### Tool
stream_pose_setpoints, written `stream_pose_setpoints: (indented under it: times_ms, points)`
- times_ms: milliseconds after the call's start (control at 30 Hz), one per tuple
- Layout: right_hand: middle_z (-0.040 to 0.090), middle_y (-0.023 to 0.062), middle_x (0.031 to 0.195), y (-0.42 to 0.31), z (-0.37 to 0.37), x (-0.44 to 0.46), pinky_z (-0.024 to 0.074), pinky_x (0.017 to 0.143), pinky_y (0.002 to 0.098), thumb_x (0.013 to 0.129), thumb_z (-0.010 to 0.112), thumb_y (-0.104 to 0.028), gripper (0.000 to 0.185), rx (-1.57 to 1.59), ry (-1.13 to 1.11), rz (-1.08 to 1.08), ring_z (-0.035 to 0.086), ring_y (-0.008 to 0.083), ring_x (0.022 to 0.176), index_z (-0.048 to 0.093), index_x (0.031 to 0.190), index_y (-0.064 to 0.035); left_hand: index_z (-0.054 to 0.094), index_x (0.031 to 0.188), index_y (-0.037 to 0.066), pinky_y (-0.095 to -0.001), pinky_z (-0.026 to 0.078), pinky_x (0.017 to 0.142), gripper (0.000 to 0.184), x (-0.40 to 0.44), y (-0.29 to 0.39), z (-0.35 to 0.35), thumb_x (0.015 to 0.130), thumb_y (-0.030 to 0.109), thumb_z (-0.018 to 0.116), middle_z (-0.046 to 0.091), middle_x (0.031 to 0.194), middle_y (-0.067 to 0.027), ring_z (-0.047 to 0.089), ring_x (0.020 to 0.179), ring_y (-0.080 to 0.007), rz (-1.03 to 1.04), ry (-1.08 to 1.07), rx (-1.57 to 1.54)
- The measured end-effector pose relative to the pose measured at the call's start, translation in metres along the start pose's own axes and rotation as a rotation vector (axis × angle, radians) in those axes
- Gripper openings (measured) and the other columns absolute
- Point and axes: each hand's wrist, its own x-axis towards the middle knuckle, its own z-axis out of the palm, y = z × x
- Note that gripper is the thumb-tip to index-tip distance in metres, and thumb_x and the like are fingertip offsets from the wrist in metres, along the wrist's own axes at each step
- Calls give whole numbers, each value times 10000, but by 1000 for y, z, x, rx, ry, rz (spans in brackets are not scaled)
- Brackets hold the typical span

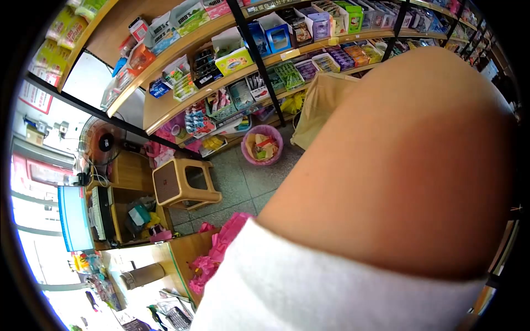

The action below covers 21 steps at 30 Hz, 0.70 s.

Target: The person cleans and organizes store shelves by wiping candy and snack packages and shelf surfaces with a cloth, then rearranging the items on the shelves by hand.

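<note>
Person's hands both out of view, so grip can't be told; no handling shows, done vs left can't be judged. Bare bent limb [386, 160] with white cloth [320, 287] fills right of frame. Nearest to it, upper centre: plain tan bag [316, 105], partly covered, contents hidden. Round pink plastic bin [279, 147], centre, holds crumpled brown and red wrappers. Yellow-green cardboard box [234, 62], upper left of centre, open-topped, contents unclear

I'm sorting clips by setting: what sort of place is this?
Probably a small shop, judging by the shelves packed with boxed goods, the monitor and the bunched pink plastic, perhaps bags, by the counter.
</note>
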Motion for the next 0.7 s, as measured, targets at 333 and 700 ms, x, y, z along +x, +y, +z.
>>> stream_pose_setpoints:
  times_ms: [333, 700]
  points:
    - [584, 137, 1020, -1, -28, 13, 441, 831, 346, 612, 644, -328, 510, 163, 134, 177, 556, 263, 970, 560, 1053, -84, 593, 899, 30, -403, 487, 586, 222, -46, -50, 70, 719, 148, 541, 613, 794, -159, 601, 706, -299, -127, -179, -28]
    - [577, 164, 1038, 15, -140, 110, 444, 833, 348, 553, 701, -307, 566, 375, 214, 260, 549, 280, 987, 561, 1035, -46, 600, 936, 84, -366, 443, 775, 365, -179, -180, 388, 711, 368, 549, 596, 922, -196, 576, 912, -282, -1167, -267, -750]
